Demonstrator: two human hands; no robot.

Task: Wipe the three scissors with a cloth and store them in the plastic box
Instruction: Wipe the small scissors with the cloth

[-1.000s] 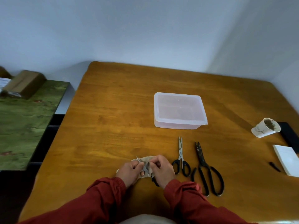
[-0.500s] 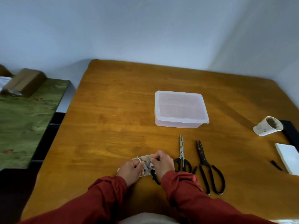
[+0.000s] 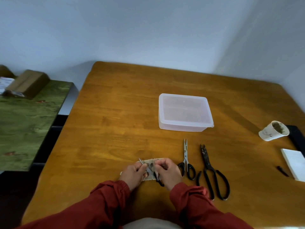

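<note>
Near tabletop edge: your left hand (image 3: 133,172) pinches the small scissors (image 3: 143,164) at the blades, fingers curled | your right hand (image 3: 168,174) curls its fingers on the cloth (image 3: 149,161) under them | just right: medium scissors (image 3: 186,161), large scissors (image 3: 209,171), lying apart | tabletop centre: plastic box (image 3: 184,113), lid on.

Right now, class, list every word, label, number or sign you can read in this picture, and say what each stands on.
No text can be read.
Paper cup: a faint dark mark, too blurred to read.
Papers beside the cardboard box: print too blurred to read.
Plastic box, white pad: no lettering shows.
</note>
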